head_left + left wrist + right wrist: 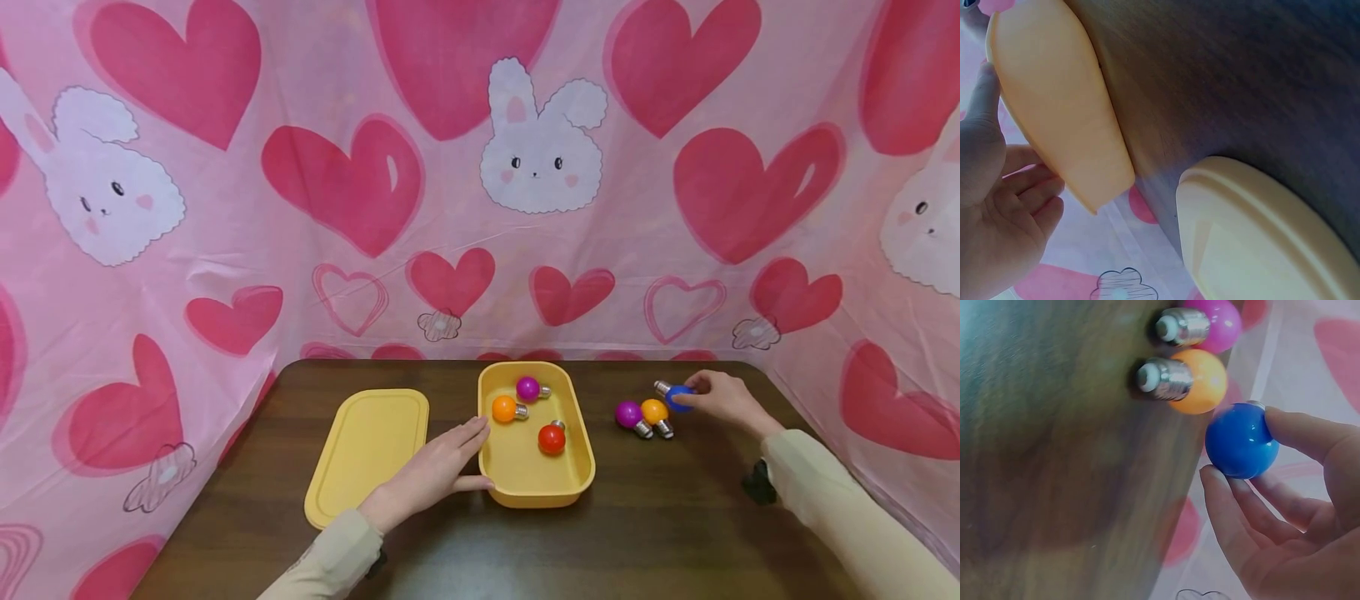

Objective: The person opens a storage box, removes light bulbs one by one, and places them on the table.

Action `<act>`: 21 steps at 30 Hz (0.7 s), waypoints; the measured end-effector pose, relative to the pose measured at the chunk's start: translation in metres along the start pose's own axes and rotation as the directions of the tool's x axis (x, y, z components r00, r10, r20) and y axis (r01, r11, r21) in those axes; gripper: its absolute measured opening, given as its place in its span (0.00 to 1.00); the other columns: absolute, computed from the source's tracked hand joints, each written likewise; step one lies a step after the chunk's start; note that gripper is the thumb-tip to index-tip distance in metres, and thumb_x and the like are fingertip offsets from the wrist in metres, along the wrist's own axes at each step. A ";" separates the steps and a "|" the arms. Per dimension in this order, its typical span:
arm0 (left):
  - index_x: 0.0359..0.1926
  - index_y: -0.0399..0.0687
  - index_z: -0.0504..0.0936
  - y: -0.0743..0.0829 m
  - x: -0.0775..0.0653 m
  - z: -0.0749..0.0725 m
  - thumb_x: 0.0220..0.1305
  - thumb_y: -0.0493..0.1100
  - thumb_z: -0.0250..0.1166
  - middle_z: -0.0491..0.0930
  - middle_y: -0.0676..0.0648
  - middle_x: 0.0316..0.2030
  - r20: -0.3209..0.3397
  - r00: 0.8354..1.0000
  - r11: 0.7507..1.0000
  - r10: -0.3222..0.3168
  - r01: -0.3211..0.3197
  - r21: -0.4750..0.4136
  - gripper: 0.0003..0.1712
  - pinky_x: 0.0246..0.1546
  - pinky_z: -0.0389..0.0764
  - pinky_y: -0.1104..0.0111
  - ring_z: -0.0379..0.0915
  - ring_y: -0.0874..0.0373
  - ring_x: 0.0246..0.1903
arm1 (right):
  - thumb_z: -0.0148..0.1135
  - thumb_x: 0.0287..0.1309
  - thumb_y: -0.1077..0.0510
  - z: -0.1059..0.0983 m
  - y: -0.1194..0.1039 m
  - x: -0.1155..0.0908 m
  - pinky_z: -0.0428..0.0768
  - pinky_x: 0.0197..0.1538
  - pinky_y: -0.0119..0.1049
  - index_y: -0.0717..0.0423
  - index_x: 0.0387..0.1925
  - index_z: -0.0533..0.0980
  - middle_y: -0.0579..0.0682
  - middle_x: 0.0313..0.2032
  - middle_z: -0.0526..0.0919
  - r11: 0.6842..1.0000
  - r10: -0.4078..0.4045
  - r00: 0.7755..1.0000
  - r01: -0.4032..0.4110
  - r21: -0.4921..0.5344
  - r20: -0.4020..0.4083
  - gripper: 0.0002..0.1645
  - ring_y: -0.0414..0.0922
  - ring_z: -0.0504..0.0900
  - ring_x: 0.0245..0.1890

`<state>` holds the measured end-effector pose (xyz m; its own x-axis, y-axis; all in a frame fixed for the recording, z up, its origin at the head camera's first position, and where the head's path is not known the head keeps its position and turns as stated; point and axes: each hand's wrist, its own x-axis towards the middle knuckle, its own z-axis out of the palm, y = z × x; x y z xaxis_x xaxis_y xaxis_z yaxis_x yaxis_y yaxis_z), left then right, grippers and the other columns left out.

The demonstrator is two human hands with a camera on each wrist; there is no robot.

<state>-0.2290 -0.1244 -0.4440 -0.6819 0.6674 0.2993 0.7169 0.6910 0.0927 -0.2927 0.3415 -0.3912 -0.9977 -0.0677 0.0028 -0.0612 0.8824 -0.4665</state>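
Observation:
A blue light bulb [1241,440] is pinched between the thumb and fingertips of my right hand [723,400], its metal base pointing to the back left in the head view. Just left of it a purple bulb [629,415] and an orange-yellow bulb [655,412] lie side by side on the table. My left hand [438,467] rests its fairly straight fingers and thumb along the left rim of a yellow box [536,500]. Inside the box lie a purple bulb [528,388], an orange bulb [504,408] and a red bulb [552,439].
The flat yellow lid [367,450] lies on the dark wooden table [660,533], left of the box. A pink cloth [450,208] printed with hearts and rabbits hangs behind the table and along its sides.

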 end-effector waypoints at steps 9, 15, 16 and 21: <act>0.69 0.38 0.70 0.000 0.000 0.000 0.58 0.66 0.65 0.70 0.40 0.70 0.000 1.000 1.000 -0.005 0.005 0.010 0.48 0.65 0.75 0.58 0.69 0.49 0.68 | 0.67 0.59 0.43 0.007 0.016 0.001 0.79 0.36 0.39 0.70 0.43 0.76 0.61 0.34 0.82 0.999 0.013 1.000 -0.013 -0.039 -0.013 0.31 0.50 0.77 0.33; 0.69 0.38 0.69 0.001 0.000 -0.001 0.59 0.65 0.65 0.69 0.39 0.70 0.014 1.000 1.000 -0.013 0.013 -0.006 0.48 0.65 0.75 0.58 0.69 0.48 0.69 | 0.67 0.59 0.43 0.013 0.023 0.001 0.79 0.35 0.36 0.71 0.43 0.76 0.62 0.34 0.82 0.999 0.025 1.000 -0.025 -0.027 0.015 0.31 0.49 0.76 0.32; 0.69 0.38 0.69 0.000 0.000 -0.001 0.59 0.66 0.64 0.69 0.39 0.70 0.015 1.000 1.000 -0.013 0.013 -0.008 0.47 0.65 0.75 0.58 0.69 0.48 0.69 | 0.67 0.59 0.43 0.015 0.024 0.001 0.79 0.34 0.35 0.71 0.43 0.75 0.61 0.34 0.82 0.999 0.027 0.999 -0.027 -0.023 0.019 0.31 0.48 0.76 0.32; 0.69 0.38 0.69 0.000 0.000 0.000 0.59 0.66 0.64 0.69 0.39 0.70 0.012 1.000 1.000 -0.005 0.005 -0.012 0.47 0.65 0.76 0.57 0.69 0.48 0.69 | 0.67 0.59 0.43 0.019 0.028 0.001 0.79 0.34 0.35 0.71 0.42 0.76 0.61 0.33 0.81 0.999 0.032 0.999 -0.032 -0.017 0.026 0.31 0.48 0.76 0.32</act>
<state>-0.2291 -0.1242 -0.4436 -0.6872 0.6670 0.2879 0.7150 0.6911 0.1056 -0.2952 0.3569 -0.4211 -0.9981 -0.0511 -0.0349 -0.0299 0.8919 -0.4512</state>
